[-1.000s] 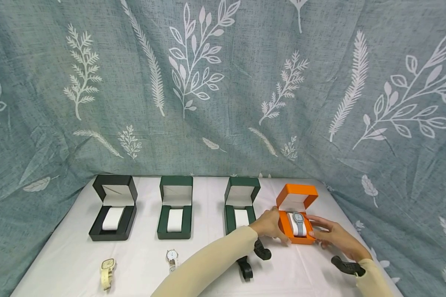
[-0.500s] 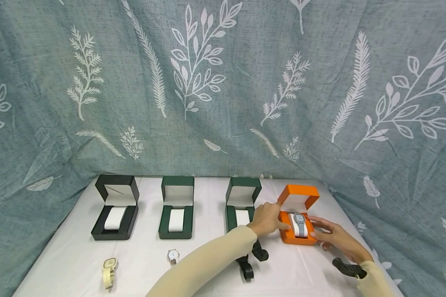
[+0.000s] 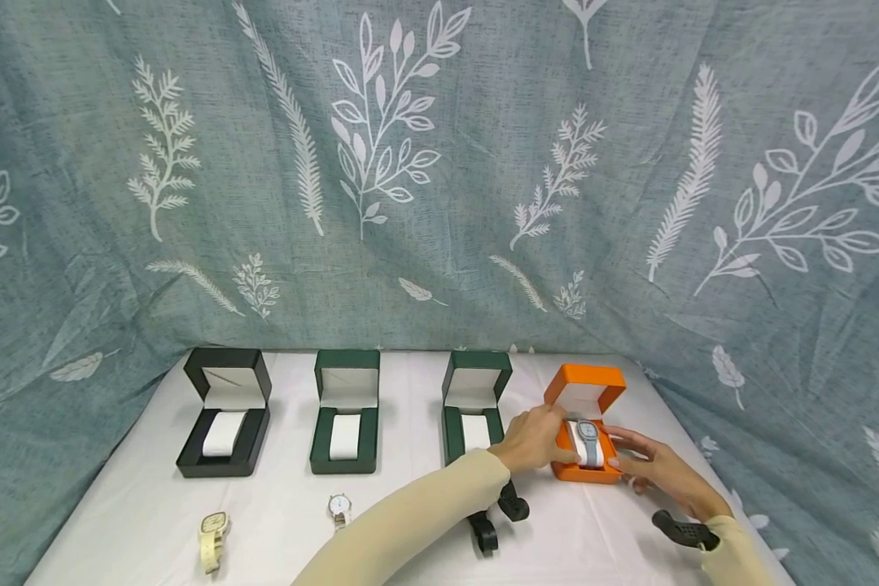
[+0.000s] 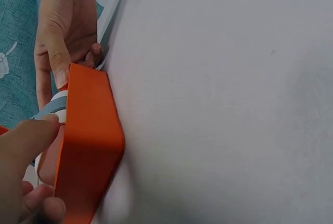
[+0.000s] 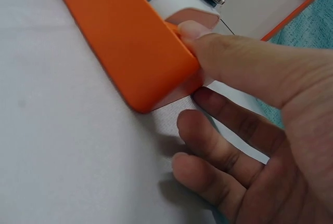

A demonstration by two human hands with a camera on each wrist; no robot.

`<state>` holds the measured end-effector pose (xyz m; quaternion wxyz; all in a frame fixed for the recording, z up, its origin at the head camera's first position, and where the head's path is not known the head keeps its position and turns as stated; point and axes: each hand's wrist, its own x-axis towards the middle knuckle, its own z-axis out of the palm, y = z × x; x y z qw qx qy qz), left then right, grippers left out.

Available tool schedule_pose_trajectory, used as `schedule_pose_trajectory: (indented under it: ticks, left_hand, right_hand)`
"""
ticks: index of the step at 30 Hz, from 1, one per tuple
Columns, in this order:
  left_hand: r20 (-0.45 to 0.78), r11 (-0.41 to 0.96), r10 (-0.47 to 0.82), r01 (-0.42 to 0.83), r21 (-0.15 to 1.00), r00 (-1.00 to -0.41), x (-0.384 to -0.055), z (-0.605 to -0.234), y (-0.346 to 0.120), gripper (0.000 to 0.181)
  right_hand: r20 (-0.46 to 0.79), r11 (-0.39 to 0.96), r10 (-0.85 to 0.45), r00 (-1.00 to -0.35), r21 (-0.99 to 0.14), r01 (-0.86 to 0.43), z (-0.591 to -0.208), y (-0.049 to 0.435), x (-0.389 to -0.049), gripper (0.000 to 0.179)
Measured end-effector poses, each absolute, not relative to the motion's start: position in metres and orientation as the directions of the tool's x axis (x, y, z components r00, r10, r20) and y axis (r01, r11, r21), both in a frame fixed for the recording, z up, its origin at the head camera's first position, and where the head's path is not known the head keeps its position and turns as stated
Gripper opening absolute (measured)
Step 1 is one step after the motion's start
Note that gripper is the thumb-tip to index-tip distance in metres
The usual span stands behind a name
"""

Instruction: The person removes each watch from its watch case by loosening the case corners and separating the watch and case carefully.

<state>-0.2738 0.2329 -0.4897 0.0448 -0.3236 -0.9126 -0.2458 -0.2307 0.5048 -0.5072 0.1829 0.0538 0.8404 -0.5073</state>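
An orange watch box (image 3: 586,475) stands with its lid up at the right of the table. A watch with a blue-grey strap (image 3: 591,442) is wrapped round the white cushion (image 5: 182,7) inside. My left hand (image 3: 531,439) grips the box's left side, its thumb reaching over to the cushion beside the strap in the left wrist view. On the right side, my right hand (image 3: 662,468) holds the box with the thumb (image 5: 208,47) on the rim and the index finger against the outer wall. Its other fingers are apart from the box.
Left of the orange box stand two green watch boxes (image 3: 452,431) (image 3: 323,439) and a black watch box (image 3: 190,460), lids up, with bare white cushions. In front lie a yellowish watch (image 3: 211,541), a silver watch (image 3: 339,506) and a black watch (image 3: 485,533), partly behind my left arm.
My left hand's thumb has moved from the box's front corner up onto its left edge by the cushion. The right hand keeps its place, and the watch stays in the box.
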Motion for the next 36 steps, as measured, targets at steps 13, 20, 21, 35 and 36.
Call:
schedule_pose_trajectory:
  ticks: [13,20,21,35,36]
  left_hand:
    - [0.213,0.665,0.598,0.627,0.406,-0.772,-0.28,-0.493,0.237,0.069]
    - [0.188,0.688,0.607,0.629,0.361,-0.772,-0.278,-0.494,0.239,0.064]
    - [0.185,0.694,0.608,0.63,0.348,-0.772,-0.277,-0.494,0.24,0.062]
    - [0.142,0.753,0.575,0.589,0.294,-0.806,-0.272,-0.489,0.247,0.047]
    - [0.139,0.754,0.577,0.591,0.288,-0.805,-0.272,-0.488,0.248,0.047]
  right_hand:
    - [-0.345,0.491,-0.101,-0.933,-0.833,0.255,-0.505,0.504,-0.232,0.082]
    - [-0.356,0.489,-0.104,-0.929,-0.832,0.263,-0.508,0.505,-0.232,0.082]
    - [-0.357,0.489,-0.104,-0.928,-0.831,0.265,-0.508,0.505,-0.232,0.082]
    - [-0.371,0.478,-0.056,-0.927,-0.825,0.302,-0.51,0.502,-0.231,0.085]
    - [-0.373,0.479,-0.053,-0.927,-0.824,0.304,-0.51,0.502,-0.23,0.085]
